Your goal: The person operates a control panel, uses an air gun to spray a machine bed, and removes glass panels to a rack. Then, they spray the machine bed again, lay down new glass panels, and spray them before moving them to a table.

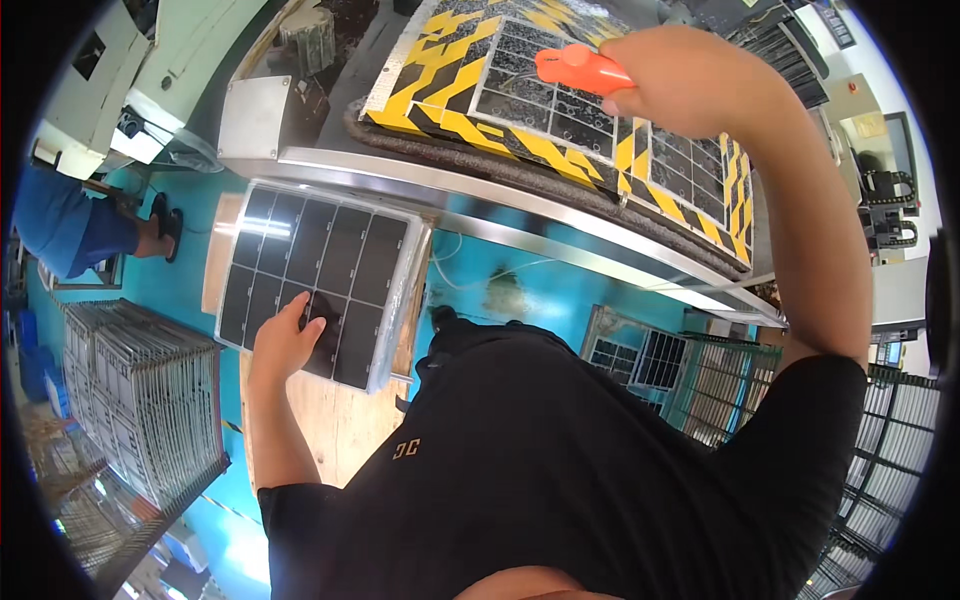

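Observation:
My left hand (pixel 285 345) rests at the near edge of a stack of dark glossy panels (pixel 335 250), ruled by light lines into rectangles. Its thumb and index finger are apart on the top panel, and I see nothing gripped. Up at the right, my right hand (pixel 675 80) is closed round an orange plastic tool (pixel 580 70), its exact kind unclear. The tool is above a dark gridded panel (pixel 540 95) on a work surface edged with yellow-black striped tape (pixel 460 115). Droplets or bubbles cover that panel.
A metal rail (pixel 500 212) runs along the front of the machine. Wire racks (pixel 150 400) stand at left, with more racks (pixel 720 390) at right. The panel stack lies on a wooden board (pixel 310 420). Another person (pixel 75 225) is at far left, on the turquoise floor (pixel 195 200).

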Available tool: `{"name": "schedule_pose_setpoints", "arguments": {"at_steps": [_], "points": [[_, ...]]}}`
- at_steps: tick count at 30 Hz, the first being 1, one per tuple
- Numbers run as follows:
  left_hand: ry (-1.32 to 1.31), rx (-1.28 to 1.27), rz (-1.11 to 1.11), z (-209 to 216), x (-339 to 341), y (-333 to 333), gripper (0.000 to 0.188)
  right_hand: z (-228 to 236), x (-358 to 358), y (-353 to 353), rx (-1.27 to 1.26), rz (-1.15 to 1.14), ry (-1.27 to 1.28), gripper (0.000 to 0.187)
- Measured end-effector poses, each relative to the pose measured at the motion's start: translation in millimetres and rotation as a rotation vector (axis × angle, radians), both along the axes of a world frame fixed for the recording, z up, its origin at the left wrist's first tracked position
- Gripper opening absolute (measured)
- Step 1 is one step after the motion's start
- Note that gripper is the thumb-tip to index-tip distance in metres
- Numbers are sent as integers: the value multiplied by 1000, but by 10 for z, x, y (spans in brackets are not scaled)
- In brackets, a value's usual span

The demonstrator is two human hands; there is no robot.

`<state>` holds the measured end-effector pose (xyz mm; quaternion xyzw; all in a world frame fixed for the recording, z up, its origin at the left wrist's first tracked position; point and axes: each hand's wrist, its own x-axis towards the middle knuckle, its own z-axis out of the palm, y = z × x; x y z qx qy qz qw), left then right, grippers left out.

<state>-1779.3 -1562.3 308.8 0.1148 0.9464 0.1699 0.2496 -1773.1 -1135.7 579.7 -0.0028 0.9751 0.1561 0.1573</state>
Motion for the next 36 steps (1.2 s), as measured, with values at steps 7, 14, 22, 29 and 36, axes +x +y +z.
{"name": "schedule_pose_setpoints", "arguments": {"at_steps": [7,14,22,29,36], "points": [[14,46,-2,-168,-102,-106,55,-46,-74,221,119,4,-77,30],[-58,7,-39,-144,-217,-60,59,15,282,733,186,-164,-124,30],[-86,-79,-134,-27,-321,176,60,-20,913,1324,204,-462,-228,29],[-141,116,-222,50,-314,712,52,-381,1964,2453,146,-752,-189,31],[-466,384,-307,49,-48,1240,48,-707,2987,3413,1,-976,-93,37]]}}
